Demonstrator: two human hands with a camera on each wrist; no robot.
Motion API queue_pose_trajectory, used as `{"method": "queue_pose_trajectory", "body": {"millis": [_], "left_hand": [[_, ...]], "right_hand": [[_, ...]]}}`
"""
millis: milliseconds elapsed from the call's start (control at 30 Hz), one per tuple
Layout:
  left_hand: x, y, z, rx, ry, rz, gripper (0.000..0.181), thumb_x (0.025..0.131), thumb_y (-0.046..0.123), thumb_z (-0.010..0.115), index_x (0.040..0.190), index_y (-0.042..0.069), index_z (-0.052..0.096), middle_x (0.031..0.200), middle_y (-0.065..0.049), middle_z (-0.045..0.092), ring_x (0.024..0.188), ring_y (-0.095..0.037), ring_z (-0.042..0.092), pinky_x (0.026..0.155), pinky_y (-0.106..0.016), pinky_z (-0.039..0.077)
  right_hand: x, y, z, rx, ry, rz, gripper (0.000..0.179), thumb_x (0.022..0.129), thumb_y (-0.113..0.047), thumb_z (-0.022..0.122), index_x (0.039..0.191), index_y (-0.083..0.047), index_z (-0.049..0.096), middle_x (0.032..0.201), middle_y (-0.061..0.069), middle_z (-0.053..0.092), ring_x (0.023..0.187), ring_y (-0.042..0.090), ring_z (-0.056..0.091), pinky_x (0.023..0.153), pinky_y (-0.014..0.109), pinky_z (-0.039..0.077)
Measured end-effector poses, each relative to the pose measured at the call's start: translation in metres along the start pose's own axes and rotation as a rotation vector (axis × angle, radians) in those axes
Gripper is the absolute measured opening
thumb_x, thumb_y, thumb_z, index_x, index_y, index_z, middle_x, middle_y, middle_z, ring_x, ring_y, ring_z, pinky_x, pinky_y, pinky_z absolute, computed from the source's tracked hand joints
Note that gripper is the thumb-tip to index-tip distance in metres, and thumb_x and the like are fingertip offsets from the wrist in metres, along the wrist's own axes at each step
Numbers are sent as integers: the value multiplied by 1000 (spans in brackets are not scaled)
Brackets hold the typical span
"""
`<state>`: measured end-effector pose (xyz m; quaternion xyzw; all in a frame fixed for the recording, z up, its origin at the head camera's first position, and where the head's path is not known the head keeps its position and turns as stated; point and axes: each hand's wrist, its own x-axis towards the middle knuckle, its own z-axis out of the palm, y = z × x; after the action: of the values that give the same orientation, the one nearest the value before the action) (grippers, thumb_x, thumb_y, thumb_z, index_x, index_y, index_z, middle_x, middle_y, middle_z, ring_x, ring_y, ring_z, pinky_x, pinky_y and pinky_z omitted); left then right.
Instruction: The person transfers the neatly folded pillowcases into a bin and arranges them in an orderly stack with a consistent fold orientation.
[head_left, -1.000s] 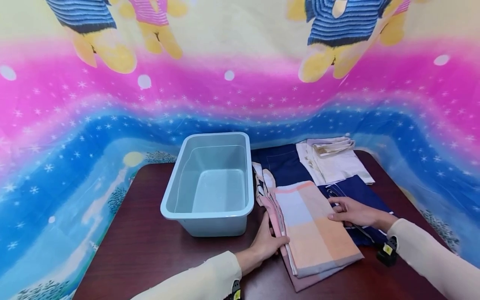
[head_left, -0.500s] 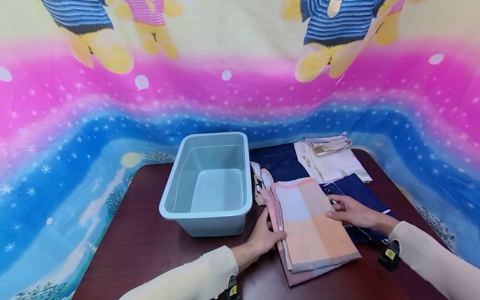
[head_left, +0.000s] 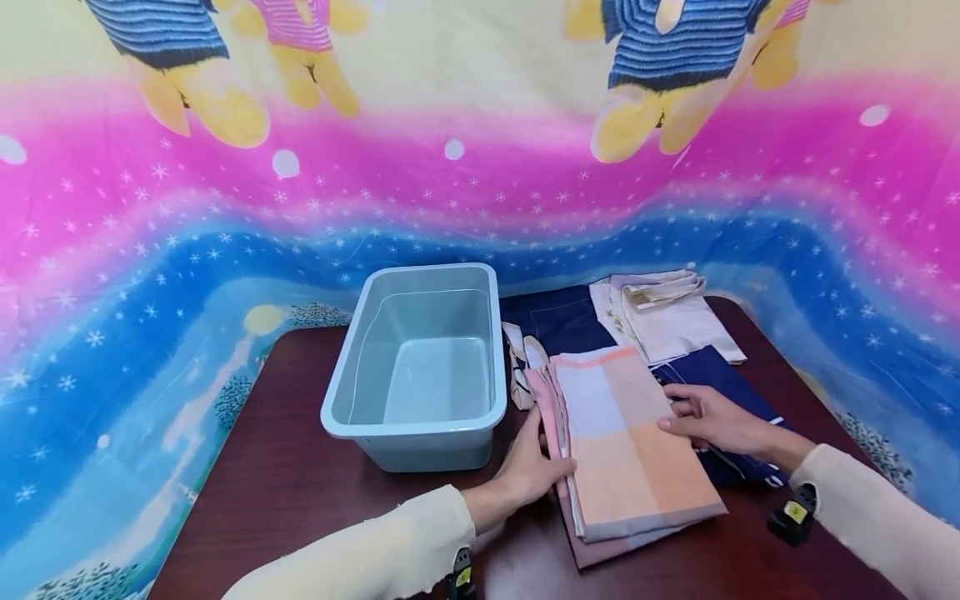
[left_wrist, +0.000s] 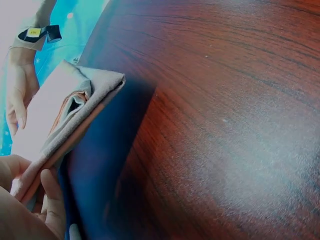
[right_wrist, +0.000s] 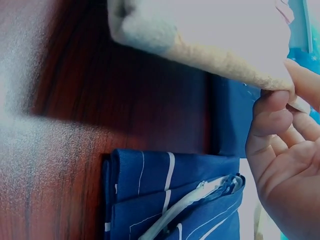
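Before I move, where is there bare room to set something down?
Left of the blue-grey tub, the table is bare to its left edge; the tub's floor is bare too. Right of the tub is crowded: the checked cloth between the hands, navy cloths and a white cloth nearby.

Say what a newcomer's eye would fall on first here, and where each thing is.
Probably the bright pink-and-blue backdrop, hanging behind the table. Next might come the pale blue tub on the table, then the checked cloth to its right, gripped at its left edge by the left hand and at its right edge by the right hand.
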<state>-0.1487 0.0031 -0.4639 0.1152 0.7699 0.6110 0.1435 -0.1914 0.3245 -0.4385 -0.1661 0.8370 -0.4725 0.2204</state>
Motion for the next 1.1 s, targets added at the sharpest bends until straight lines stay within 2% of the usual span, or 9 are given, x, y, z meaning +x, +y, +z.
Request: {"method": "queue_pose_trajectory", "body": {"millis": [200, 433, 600, 733, 833, 967, 1100], "left_hand": [[2, 8, -5, 62, 5, -10, 83, 85, 7, 76, 154, 21, 33, 98, -7, 68, 68, -9, 64, 55, -27, 54], [6, 17, -7, 72, -1, -21, 85, 86, 9, 77, 156, 24, 31, 113, -8, 65, 89, -12, 66, 66, -26, 57], [6, 25, -9, 100, -10, -4, 86, 86, 10, 76, 157, 24, 30, 120, -8, 64, 94, -11, 66, 70, -25, 58], [7, 31, -10, 131, -17, -5, 92, 86, 12, 77, 161, 24, 25, 111, -6, 66, 86, -8, 64, 63, -24, 55], [8, 35, -11, 125, -27, -8, 95, 85, 11, 77, 162, 24, 22, 103, -6, 67, 74, -9, 64, 56, -26, 55], [9, 40, -14, 114, -37, -16, 95, 86, 10, 77, 161, 25, 22, 100, -7, 65, 65, -11, 63, 51, -28, 55], [11, 47, -16, 88, -55, -17, 92, 87, 9, 76, 160, 27, 22, 101, -9, 66, 66, -11, 65, 50, -29, 56]], "right_hand": [[-1, -5, -3, 35, 3, 8, 61, 102, -21, 60, 148, 9, 33, 109, 16, 74, 54, 26, 56, 48, 34, 49], [-4, -9, -5, 27, 9, 12, 60, 103, -21, 59, 149, 8, 32, 110, 14, 74, 55, 28, 56, 49, 34, 49], [-8, -15, -9, 18, 29, 38, 63, 103, -23, 59, 151, 6, 30, 112, 16, 74, 57, 27, 55, 51, 34, 49], [-11, -20, -12, 28, 24, 51, 67, 104, -24, 58, 154, 6, 26, 111, 13, 73, 59, 25, 54, 54, 34, 48], [-14, -23, -15, 47, 14, 42, 64, 104, -22, 57, 153, 7, 26, 111, 8, 74, 62, 25, 56, 54, 36, 48], [-16, -26, -20, 38, 18, 41, 63, 105, -22, 56, 153, 5, 27, 112, 1, 75, 65, 24, 58, 56, 35, 49], [-18, -30, -24, 21, 19, 32, 66, 105, -21, 55, 155, 5, 21, 114, -3, 74, 66, 24, 58, 57, 34, 50]]}}
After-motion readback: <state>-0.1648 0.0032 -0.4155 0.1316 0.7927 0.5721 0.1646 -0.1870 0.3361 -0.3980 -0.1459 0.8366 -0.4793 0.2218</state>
